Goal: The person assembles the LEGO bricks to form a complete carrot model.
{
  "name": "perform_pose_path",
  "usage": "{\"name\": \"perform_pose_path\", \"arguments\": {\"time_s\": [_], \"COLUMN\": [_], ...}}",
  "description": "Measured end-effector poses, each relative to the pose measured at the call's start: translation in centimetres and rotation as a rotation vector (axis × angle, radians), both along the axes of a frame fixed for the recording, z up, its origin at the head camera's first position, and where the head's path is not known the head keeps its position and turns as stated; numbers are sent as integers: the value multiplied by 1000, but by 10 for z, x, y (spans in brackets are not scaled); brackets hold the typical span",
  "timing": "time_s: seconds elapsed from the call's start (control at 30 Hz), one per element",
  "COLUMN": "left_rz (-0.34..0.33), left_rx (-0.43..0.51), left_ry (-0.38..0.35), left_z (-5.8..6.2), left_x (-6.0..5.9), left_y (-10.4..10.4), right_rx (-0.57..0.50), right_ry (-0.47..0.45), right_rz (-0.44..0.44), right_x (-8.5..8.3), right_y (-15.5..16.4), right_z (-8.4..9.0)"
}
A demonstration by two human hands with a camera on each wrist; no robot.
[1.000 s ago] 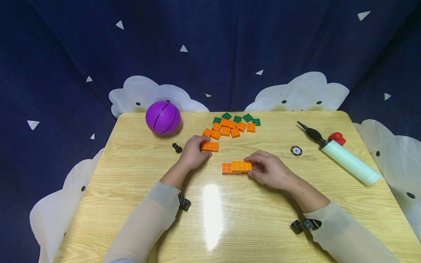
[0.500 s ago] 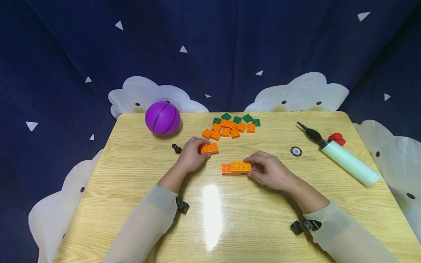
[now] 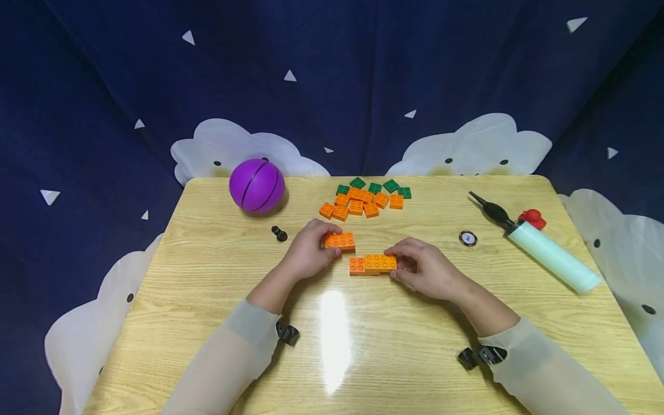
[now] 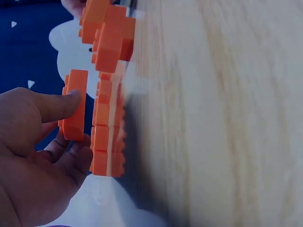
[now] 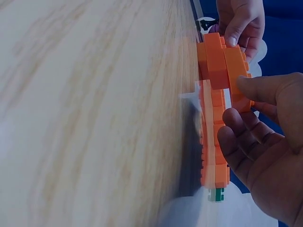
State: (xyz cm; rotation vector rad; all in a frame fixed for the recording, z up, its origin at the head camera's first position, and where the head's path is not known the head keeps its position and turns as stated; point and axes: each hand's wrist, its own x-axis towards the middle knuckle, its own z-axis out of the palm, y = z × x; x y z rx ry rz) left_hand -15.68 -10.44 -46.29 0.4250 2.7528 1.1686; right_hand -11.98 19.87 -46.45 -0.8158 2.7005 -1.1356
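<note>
My left hand [image 3: 325, 246] pinches a long orange brick [image 3: 340, 241] and holds it just above the table, close to the upper left of an orange brick assembly [image 3: 372, 264]. In the left wrist view the thumb lies on this brick [image 4: 75, 105]. My right hand [image 3: 399, 263] grips the right end of the assembly, which lies flat on the wooden table [image 3: 363, 346]. The right wrist view shows the assembly [image 5: 218, 66] against the tabletop, with my right fingers [image 5: 246, 142] beside it.
A pile of small orange and green bricks [image 3: 364, 199] lies behind the hands. A purple ball [image 3: 256, 185] sits at the back left, with a small black piece [image 3: 279, 233] near it. To the right lie a round token [image 3: 467, 238] and a pale hand pump [image 3: 550, 253].
My left hand has carried the orange brick to the right, from near the pile to just beside the assembly. The right hand and the assembly have stayed in place.
</note>
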Motion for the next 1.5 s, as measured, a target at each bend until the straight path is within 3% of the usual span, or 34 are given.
{"name": "perform_pose_path", "arguments": {"time_s": [0.77,1.5], "left_rz": [-129,-164], "left_rx": [39,-33], "left_ry": [26,21], "left_z": [8,4], "left_x": [29,33], "left_y": [5,8], "right_rx": [0,-3], "right_ry": [11,8], "right_rz": [7,-7], "right_x": [-1,1], "right_y": [-1,-5], "right_z": [2,0]}}
